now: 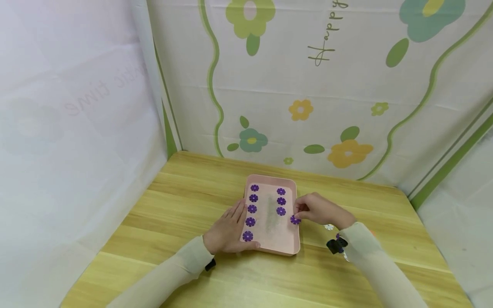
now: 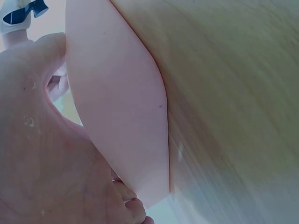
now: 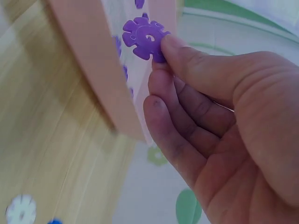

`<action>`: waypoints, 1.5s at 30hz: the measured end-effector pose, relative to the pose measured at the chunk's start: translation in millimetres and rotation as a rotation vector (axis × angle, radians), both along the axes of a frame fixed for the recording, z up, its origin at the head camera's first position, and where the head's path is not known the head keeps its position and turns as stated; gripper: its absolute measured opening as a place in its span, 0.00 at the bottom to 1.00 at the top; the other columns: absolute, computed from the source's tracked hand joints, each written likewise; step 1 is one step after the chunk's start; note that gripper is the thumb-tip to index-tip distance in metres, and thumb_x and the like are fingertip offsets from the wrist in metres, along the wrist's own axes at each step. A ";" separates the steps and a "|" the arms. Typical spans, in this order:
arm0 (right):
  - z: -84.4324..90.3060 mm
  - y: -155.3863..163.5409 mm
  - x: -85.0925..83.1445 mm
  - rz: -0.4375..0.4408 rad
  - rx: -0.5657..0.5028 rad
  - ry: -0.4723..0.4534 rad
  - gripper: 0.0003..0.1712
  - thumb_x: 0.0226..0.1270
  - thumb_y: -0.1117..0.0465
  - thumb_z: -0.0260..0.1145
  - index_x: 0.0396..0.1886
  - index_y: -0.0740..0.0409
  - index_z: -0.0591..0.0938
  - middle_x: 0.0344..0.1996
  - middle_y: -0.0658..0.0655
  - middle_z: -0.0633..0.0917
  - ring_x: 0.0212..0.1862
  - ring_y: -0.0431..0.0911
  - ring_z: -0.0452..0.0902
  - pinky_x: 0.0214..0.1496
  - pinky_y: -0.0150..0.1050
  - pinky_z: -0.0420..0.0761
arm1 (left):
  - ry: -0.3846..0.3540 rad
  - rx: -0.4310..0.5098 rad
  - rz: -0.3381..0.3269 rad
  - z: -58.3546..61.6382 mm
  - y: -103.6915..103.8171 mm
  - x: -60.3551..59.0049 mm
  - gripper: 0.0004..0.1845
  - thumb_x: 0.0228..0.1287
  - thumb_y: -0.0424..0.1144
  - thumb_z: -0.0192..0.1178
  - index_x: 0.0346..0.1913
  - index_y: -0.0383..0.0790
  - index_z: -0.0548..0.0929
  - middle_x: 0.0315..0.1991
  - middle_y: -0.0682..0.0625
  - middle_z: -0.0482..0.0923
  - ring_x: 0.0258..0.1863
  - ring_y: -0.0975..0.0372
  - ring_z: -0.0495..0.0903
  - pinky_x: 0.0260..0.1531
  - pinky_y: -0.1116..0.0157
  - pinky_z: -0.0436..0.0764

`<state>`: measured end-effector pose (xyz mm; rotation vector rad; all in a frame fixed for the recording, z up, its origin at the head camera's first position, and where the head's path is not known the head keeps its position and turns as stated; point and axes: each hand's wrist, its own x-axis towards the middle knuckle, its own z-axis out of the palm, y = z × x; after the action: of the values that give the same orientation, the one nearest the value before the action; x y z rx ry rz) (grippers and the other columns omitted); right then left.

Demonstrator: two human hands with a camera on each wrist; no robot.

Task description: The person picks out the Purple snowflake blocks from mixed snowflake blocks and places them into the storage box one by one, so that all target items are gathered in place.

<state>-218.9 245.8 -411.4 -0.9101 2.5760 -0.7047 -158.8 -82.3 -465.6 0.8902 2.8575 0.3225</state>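
A pink tray [image 1: 290, 185] lies on the wooden table, with several purple flower discs in two columns on its floor. My left hand [image 1: 228, 231] rests flat against the tray's left side, fingers straight; the left wrist view shows the tray's outer wall [image 2: 121, 102] against my palm [image 2: 42, 154]. Over the tray's right rim my right hand [image 1: 317, 209] pinches one more purple flower disc [image 1: 295, 220] between thumb and fingers. Close up in the right wrist view, that disc [image 3: 145, 38] sits at my fingertips [image 3: 166, 46] beside the tray wall [image 3: 93, 65].
The wooden table [image 1: 185, 201] is boxed in by white flower-printed cloth walls [image 1: 308, 77] at back and sides. A white disc [image 1: 328, 227] and other small pieces lie on the table by my right wrist; the white disc [image 3: 21, 210] shows in the right wrist view too.
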 end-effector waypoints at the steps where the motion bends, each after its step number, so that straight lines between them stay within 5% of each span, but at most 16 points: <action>1: -0.6 -4.8 -1.4 0.005 0.003 0.009 0.08 0.74 0.64 0.70 0.31 0.54 0.85 0.29 0.49 0.88 0.28 0.34 0.77 0.31 0.30 0.78 | 0.001 0.000 0.000 0.2 0.2 0.1 0.66 0.65 0.78 0.55 0.83 0.24 0.50 0.85 0.30 0.46 0.85 0.40 0.51 0.82 0.47 0.62; 9: -13.8 -35.5 -9.5 0.056 0.026 0.035 0.09 0.72 0.67 0.72 0.29 0.54 0.85 0.27 0.49 0.86 0.27 0.34 0.75 0.31 0.29 0.78 | 0.008 -0.018 -0.010 1.5 1.7 0.3 0.65 0.66 0.76 0.57 0.82 0.23 0.50 0.85 0.29 0.46 0.85 0.41 0.52 0.82 0.46 0.62; 28: -29.6 -46.3 -14.3 -0.029 0.149 0.015 0.02 0.68 0.68 0.75 0.35 0.57 0.90 0.33 0.51 0.89 0.32 0.39 0.80 0.39 0.32 0.87 | -0.019 -0.013 -0.002 3.2 2.6 -1.2 0.66 0.65 0.79 0.53 0.83 0.25 0.49 0.86 0.31 0.44 0.86 0.42 0.50 0.82 0.47 0.62; 38: 4.4 -0.9 0.7 -0.012 0.139 0.141 0.02 0.68 0.65 0.75 0.37 0.59 0.89 0.29 0.47 0.87 0.30 0.36 0.75 0.34 0.30 0.81 | -0.004 -0.016 -0.013 1.1 1.0 -1.3 0.66 0.65 0.78 0.55 0.83 0.23 0.49 0.85 0.30 0.44 0.85 0.40 0.51 0.82 0.46 0.62; 45: 8.1 54.4 28.1 -0.050 0.174 0.165 0.05 0.68 0.62 0.76 0.41 0.57 0.89 0.34 0.46 0.87 0.34 0.31 0.76 0.37 0.32 0.82 | 0.002 0.008 -0.018 0.8 0.2 -1.3 0.66 0.65 0.77 0.55 0.82 0.23 0.49 0.85 0.29 0.45 0.85 0.40 0.51 0.82 0.46 0.62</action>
<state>-190.8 300.2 -403.3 -0.8843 2.7607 -0.4254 -160.1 -82.0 -464.8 0.9180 2.8500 0.3317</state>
